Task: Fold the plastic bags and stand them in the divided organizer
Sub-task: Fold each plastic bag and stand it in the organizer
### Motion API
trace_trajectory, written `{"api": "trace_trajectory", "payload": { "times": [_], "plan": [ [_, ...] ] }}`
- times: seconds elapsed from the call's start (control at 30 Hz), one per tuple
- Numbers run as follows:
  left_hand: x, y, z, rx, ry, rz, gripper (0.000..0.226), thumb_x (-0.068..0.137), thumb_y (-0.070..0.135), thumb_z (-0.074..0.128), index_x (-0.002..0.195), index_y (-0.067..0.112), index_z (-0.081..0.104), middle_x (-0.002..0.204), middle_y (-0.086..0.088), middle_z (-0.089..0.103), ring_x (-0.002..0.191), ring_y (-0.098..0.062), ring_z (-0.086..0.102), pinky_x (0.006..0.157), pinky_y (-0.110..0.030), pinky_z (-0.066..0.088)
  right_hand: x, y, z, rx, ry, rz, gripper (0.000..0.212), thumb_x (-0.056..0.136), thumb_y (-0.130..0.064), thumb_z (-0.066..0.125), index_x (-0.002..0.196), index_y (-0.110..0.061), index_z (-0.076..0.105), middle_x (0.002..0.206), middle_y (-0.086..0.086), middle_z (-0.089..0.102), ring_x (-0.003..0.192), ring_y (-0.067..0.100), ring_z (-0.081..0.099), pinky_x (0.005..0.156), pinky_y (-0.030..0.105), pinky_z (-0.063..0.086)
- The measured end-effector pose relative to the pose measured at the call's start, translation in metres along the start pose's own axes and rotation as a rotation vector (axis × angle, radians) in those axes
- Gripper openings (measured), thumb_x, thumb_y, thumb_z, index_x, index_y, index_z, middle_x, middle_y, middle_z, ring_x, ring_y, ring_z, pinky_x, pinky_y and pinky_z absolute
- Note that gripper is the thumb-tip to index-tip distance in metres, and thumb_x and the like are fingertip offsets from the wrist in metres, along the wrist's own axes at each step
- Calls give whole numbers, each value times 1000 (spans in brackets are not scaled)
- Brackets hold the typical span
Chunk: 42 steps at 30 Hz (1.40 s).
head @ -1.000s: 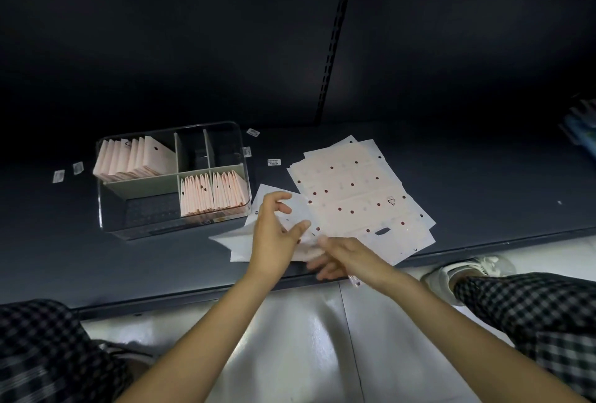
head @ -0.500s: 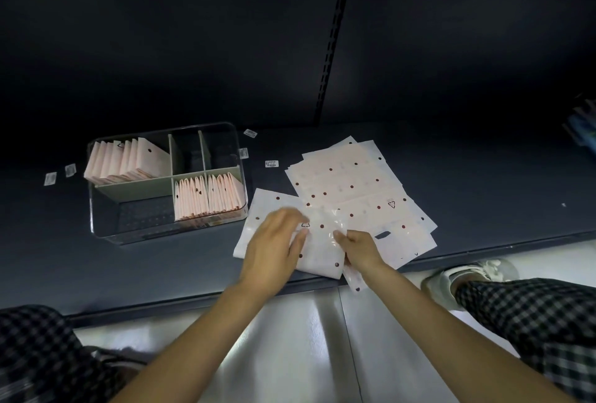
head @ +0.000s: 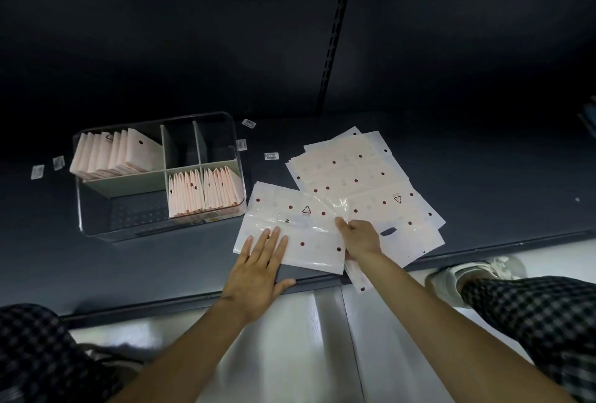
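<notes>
With two organizer (head: pixel 96 228) compartments already filling with folded bags (head: pixel 203 191), the flat left hand (head: pixel 258 260) is pressing one bag (head: pixel 290 235) on the worktop (head: pixel 500 176), the right hand's (head: pixel 362 238) grip is pinching its edge, and a stack (head: pixel 354 173) is waiting.

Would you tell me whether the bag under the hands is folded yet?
Spread flat: the bag lies unfolded under the left hand.

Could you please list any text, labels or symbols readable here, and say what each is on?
Triangular recycling symbol, tiny text beneath unreadable: bag under the hands.
Another triangle symbol, text above unreadable: top bag of the flat pile.
Small white barcode stickers on the shelf: print too small to read.
No readable words anywhere.
</notes>
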<state>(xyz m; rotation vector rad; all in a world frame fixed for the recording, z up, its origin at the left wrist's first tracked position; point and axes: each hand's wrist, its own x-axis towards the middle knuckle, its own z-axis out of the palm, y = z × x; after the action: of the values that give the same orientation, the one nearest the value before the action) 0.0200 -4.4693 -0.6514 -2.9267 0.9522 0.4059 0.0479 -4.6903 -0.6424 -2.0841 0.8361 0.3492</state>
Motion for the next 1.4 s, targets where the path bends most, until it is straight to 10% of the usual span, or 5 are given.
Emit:
{"api": "trace_trajectory", "payload": {
  "times": [0.17,0.43,0.77,1.13,1.4],
  "plan": [
    [5,-2,10,5,-25,-7,80,86,64,0,147,14,-13,153,-8,-20,142,-29,-15,117,-49,-6,-34,16,-2,-590,460,-745,32,78,-34,73,92,-8,60,84,6,60,74,26,58,65,33,49],
    [8,-4,16,-49,-24,-18,74,90,63,3,143,20,-25,151,-3,-28,142,-23,-23,115,-42,-16,-35,36,-1,-866,192,-1270,33,50,-13,87,80,-13,74,88,2,72,78,17,69,67,23,56],
    [3,-46,-17,-664,232,-200,18,87,27,66,104,24,73,107,5,71,102,-19,63,85,-32,49,-27,29,-51,71,-383,-502,16,83,-38,67,85,-22,69,86,-9,69,84,5,61,80,19,46],
    [30,-38,-20,-1076,165,-447,27,99,23,46,109,5,63,106,-11,68,101,-26,60,86,-30,42,1,22,-35,135,-95,-235,42,88,-23,65,58,-17,36,43,-14,37,43,1,34,47,14,24],
    [21,20,-24,-517,600,-605,28,81,14,70,104,4,58,94,-16,57,85,-35,55,71,-42,45,18,14,-17,-56,85,-173,45,88,-28,63,56,-16,35,53,-4,36,53,13,34,53,27,28]
  ]
}}
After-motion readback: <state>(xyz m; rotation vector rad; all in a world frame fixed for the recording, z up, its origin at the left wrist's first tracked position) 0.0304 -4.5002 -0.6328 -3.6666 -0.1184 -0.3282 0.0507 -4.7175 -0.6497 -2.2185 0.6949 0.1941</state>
